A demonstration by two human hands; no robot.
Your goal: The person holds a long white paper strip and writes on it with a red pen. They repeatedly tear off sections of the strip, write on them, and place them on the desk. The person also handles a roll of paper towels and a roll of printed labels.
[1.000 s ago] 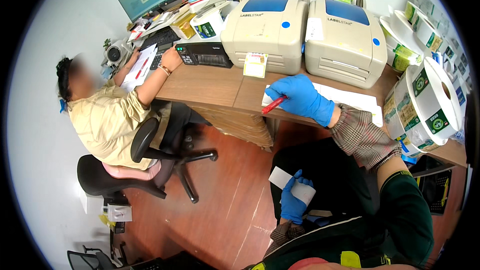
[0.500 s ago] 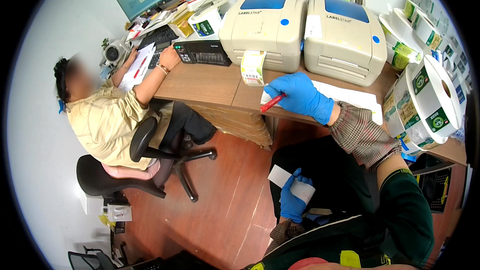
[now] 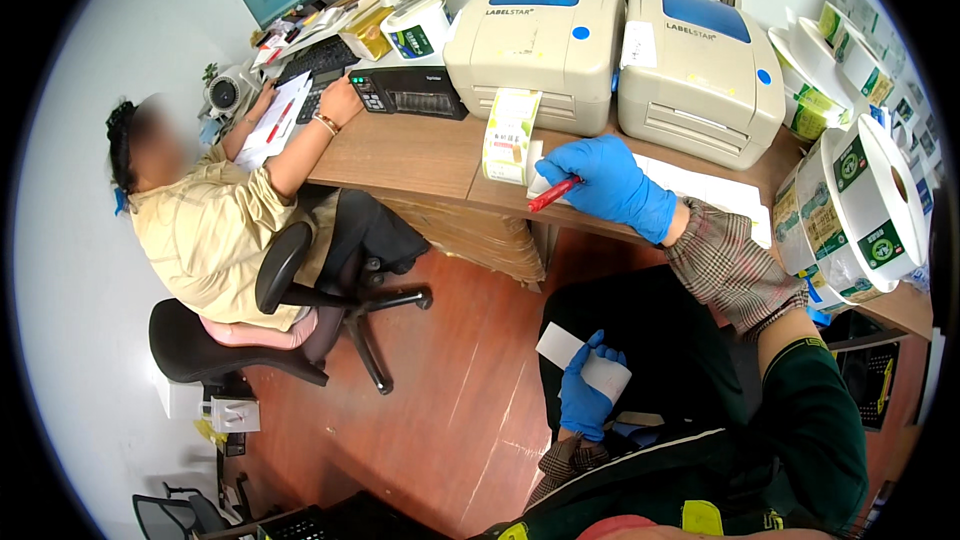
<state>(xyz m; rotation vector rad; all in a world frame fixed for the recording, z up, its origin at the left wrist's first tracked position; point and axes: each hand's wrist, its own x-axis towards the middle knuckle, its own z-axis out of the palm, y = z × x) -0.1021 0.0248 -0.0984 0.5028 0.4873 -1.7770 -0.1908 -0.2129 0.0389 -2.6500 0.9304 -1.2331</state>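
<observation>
In a blue glove, my right hand [image 3: 610,185] grips a red pen [image 3: 555,194] above the desk's front edge, its tip pointing left. Beneath that hand lie white paper sheets [image 3: 715,190]. Just left of the pen, a strip of printed labels [image 3: 510,135] hangs out of the left label printer [image 3: 535,50]. Low by my lap, my left hand [image 3: 586,395], also gloved in blue, is closed around a curled white paper strip [image 3: 606,378]. One end of the strip sticks out past the fingers to the upper left.
A second label printer [image 3: 700,80] stands on the right. Large label rolls [image 3: 880,205] are stacked at the desk's right end. On the left a co-worker [image 3: 225,240] sits on a black chair [image 3: 230,345], hands by papers and a keyboard [image 3: 320,58]. A small black printer [image 3: 410,92] sits between us.
The label strip from the left printer has grown longer and reaches further down. My right hand with the pen has barely shifted; my left hand stays put. The view has moved slightly.
</observation>
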